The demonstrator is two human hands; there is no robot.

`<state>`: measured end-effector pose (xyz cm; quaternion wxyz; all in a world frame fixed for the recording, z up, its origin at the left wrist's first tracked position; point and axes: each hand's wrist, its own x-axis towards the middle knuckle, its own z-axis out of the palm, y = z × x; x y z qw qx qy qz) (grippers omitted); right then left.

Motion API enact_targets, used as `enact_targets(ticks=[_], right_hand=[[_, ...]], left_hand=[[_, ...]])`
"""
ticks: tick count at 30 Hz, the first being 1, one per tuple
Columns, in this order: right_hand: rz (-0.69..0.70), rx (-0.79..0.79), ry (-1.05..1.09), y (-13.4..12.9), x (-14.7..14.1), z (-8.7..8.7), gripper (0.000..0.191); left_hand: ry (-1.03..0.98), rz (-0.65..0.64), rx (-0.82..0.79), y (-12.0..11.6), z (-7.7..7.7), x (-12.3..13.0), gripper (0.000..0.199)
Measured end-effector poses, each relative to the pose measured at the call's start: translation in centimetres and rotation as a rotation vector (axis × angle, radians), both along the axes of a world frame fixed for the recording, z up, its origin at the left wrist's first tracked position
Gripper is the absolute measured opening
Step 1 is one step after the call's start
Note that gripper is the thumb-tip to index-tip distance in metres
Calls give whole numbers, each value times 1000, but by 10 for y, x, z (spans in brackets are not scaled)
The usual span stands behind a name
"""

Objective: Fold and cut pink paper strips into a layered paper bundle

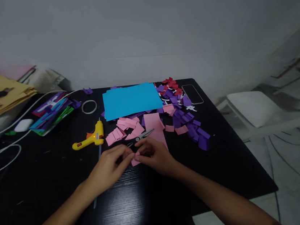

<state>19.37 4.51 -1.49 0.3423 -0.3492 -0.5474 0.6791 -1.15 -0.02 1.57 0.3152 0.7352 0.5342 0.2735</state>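
Between the fingertips of my left hand (112, 164) and my right hand (157, 156) is a small pink paper piece (135, 162); both hands pinch it just above the black table. Scissors (144, 135) lie right behind my right hand, their blades over a longer pink paper strip (155, 126). Small pink cut pieces (116, 136) are heaped beyond my left hand. To its left rests a yellow hot glue gun (93, 137) with a clear glue stick sticking out of its back end and a small orange light on its side.
Blue paper sheets (132, 100) lie at the back, beside scattered purple pieces (189, 126) and red pieces (171, 83). A phone-shaped outline (192, 94) is near the far right corner. On the left are a tape ring (89, 107), coloured paper bundles (54, 111), a white case (23, 125) and white cables (10, 161).
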Motion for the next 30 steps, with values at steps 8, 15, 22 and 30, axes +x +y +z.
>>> enact_targets(ticks=[8,15,22,30], right_hand=[[6,-117,87,7,2,-3,37],[-7,-120,85,9,4,-4,38],[-29,-138,80,7,2,-1,35],[-31,-136,98,6,1,1,34]], left_hand=[[-198,66,-215,0,-8,3,34],[-326,58,-392,0,-7,6,39],[-299,62,-335,0,-4,5,39],[-293,54,-326,0,-3,4,40]])
